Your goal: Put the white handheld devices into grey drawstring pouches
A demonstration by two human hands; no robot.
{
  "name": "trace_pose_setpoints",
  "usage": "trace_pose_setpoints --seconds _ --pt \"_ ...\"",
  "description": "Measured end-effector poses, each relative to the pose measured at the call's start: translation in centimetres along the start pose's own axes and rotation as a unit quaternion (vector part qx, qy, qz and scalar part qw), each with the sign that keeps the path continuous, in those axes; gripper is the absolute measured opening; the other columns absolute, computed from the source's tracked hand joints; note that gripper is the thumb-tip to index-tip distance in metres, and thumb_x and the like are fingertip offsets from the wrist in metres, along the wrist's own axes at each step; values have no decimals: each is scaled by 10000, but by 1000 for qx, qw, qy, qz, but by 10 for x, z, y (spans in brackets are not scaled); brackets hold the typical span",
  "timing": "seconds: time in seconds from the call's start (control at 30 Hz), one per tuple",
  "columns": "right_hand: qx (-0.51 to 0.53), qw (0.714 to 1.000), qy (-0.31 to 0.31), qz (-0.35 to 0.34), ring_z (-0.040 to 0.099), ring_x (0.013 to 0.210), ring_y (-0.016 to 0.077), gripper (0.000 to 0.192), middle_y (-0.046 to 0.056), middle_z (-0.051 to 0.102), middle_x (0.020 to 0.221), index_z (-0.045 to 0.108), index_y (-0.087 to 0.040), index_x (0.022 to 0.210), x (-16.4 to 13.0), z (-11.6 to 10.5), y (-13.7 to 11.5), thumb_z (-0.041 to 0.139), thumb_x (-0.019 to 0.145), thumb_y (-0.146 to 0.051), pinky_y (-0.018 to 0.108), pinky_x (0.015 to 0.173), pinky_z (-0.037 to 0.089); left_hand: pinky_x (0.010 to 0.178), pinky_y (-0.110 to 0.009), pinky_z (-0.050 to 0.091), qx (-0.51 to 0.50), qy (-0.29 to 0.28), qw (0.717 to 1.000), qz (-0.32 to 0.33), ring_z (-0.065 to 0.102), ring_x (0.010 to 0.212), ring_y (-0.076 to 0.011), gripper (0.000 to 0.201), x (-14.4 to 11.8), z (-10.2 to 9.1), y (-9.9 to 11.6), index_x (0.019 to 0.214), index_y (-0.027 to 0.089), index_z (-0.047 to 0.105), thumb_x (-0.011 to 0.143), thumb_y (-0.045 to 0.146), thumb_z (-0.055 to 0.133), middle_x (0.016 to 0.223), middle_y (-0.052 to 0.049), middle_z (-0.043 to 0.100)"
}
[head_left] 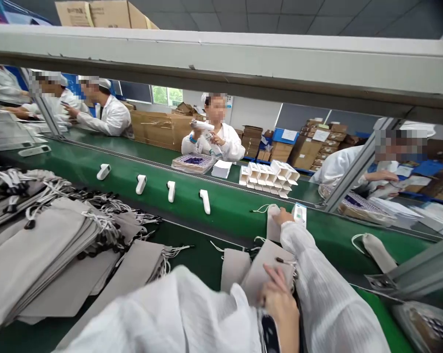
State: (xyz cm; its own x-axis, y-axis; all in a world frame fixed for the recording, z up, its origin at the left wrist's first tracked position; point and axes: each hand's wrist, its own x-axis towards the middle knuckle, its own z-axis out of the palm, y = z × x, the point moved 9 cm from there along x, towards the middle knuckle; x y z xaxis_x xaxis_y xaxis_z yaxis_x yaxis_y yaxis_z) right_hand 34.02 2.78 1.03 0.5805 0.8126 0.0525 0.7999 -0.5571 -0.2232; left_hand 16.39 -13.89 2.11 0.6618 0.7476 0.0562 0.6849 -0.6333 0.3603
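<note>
My right hand [284, 215] reaches out over the green belt, its fingers closed at the edge of a grey drawstring pouch [273, 226] lying there. A small white box [300, 214] stands just right of that hand. Closer to me, my left hand [280, 299], with a dark watch at the wrist, rests on a grey pouch [261, 267]. Its fingers are stretched out over the cloth, slightly blurred. Another grey pouch [234, 267] lies to the left of this one, with white cords and dark cord stoppers nearby.
Large piles of grey pouches [48, 250] cover the left. Several white handheld devices [205, 201] stand in a row on the green belt [236, 211]. Beyond are open white boxes [269, 175] and co-workers [216, 137]. A metal post [348, 169] and overhead beam [221, 59] frame the bench.
</note>
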Motion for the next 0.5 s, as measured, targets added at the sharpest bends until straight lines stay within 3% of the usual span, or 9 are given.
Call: trace_pose_setpoints --seconds 0.03,0.1,0.17,0.2,0.23,0.3,0.37,0.4,0.5 --pt "1 1000 -10 -16 520 924 290 511 215 536 977 399 -22 1185 0 -5 0 483 755 -285 354 757 383 416 -397 401 -13 -55 996 -64 576 636 -292 484 -2 19 -3 1223 229 418 783 119 249 1040 -154 554" --pt "8 998 -29 -63 516 946 246 463 160 542 1010 436 -93 1174 -9 -18 -3 486 763 -301 313 789 374 487 -435 417 -30 -168 974 -146 568 701 -322 487 -15 39 -12 1263 163 360 782 239 376 955 -205 572" --pt "25 991 -63 -118 541 899 183 405 74 575 974 471 -190 1150 -35 -26 -8 481 774 -338 256 786 382 576 -456 432 -42 -217 967 -124 547 790 -356 685 -27 32 -22 1288 61 281 719 372 501 901 -255 564" --pt "30 984 -91 -148 554 862 164 381 42 591 937 495 -223 1125 -55 -26 -12 482 772 -366 238 771 391 620 -463 443 -55 -211 973 -79 532 847 -363 702 -29 23 -27 1288 80 289 711 418 502 957 -242 555" --pt "30 978 -119 -170 566 822 161 373 26 604 895 518 -246 1099 -78 -23 -15 490 761 -401 237 745 405 685 -457 448 -61 -192 979 -22 509 930 -344 587 -31 11 -34 1276 140 326 765 409 427 1101 -209 500" --pt "-23 963 -183 -198 555 866 234 458 86 593 935 514 -195 1119 -128 -8 -19 473 748 -460 319 743 415 873 -465 362 -12 -154 983 95 340 1145 -328 545 -38 -5 -53 1306 170 251 811 371 362 1313 -151 300" --pt "-107 970 -185 -114 526 909 324 628 145 555 1007 368 -170 1249 -161 2 -7 535 703 -432 402 686 425 860 -450 375 72 -195 977 55 317 1159 -341 590 -47 0 -95 1297 91 254 808 402 368 1309 -185 284" --pt "-112 970 -187 -108 507 949 323 636 153 533 1047 301 -169 1285 -173 8 -10 519 729 -388 397 689 428 856 -441 378 101 -196 975 41 341 1142 -342 597 -51 -1 -110 1289 82 269 810 428 356 1302 -187 294" --pt "-91 968 -166 -163 504 970 270 565 126 512 1077 214 -211 1315 -184 20 -38 437 799 -264 364 722 427 859 -459 360 141 -180 973 30 382 1108 -348 646 -62 -11 -127 1281 122 287 788 537 335 1290 -176 316"
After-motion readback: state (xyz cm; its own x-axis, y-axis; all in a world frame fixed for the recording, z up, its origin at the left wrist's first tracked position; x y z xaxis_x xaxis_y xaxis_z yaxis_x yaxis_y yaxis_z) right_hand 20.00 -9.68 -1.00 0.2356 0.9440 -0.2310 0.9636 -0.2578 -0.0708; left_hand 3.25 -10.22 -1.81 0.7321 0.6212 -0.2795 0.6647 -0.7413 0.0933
